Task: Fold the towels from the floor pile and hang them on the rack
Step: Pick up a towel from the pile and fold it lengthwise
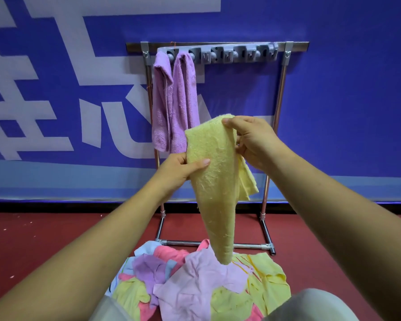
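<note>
A yellow towel (214,186) hangs lengthwise in front of me, its lower tip just above the floor pile (199,283). My left hand (178,169) pinches its left edge partway down, thumb on the front. My right hand (252,140) grips the top corner, with a loose flap dangling below it. Behind stands the metal rack (280,93), its grey hook bar (236,54) across the top. Two purple towels (174,103) hang from the leftmost hooks.
The pile holds several pink, lilac, yellow and blue cloths on the red floor (44,239), right by the rack's base bar (248,246). A blue and white banner wall (345,100) stands behind the rack. My knees (310,306) show at the bottom edge.
</note>
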### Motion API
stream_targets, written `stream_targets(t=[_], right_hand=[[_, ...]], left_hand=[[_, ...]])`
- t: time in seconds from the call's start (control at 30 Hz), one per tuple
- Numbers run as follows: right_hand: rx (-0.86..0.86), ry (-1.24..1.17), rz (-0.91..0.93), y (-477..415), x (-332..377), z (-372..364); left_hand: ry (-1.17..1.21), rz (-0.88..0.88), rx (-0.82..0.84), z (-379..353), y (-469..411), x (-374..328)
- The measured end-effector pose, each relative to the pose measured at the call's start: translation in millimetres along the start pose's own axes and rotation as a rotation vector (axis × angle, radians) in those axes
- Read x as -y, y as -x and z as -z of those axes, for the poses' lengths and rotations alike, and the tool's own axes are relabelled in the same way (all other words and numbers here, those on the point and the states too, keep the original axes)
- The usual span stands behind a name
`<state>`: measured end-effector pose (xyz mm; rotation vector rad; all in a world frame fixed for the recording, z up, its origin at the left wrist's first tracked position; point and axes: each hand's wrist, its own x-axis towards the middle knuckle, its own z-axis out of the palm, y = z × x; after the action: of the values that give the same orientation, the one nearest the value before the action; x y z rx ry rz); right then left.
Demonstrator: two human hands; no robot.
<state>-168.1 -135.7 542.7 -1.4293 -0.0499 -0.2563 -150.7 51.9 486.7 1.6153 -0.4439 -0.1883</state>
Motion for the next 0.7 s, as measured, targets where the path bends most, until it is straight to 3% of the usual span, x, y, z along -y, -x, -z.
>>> stream_targets(t=[0.17, 0.37, 0.5, 0.7], right_hand=[[-0.010, 0.005, -0.054, 0, -1, 4], [0.178, -0.010, -0.210, 8, -18, 11], [0.215, -0.046, -0.228, 13, -32, 13], [0.137, 0.035, -0.134, 13, -37, 7]], left_hand=[[0.118, 0.004, -0.049, -9, -3, -10], [0.380, 0.005, -0.091, -12, -13, -23], [0.391, -0.012, -0.118, -9, -14, -29], [0.350, 0.001, -0.117, -4, -13, -29]])
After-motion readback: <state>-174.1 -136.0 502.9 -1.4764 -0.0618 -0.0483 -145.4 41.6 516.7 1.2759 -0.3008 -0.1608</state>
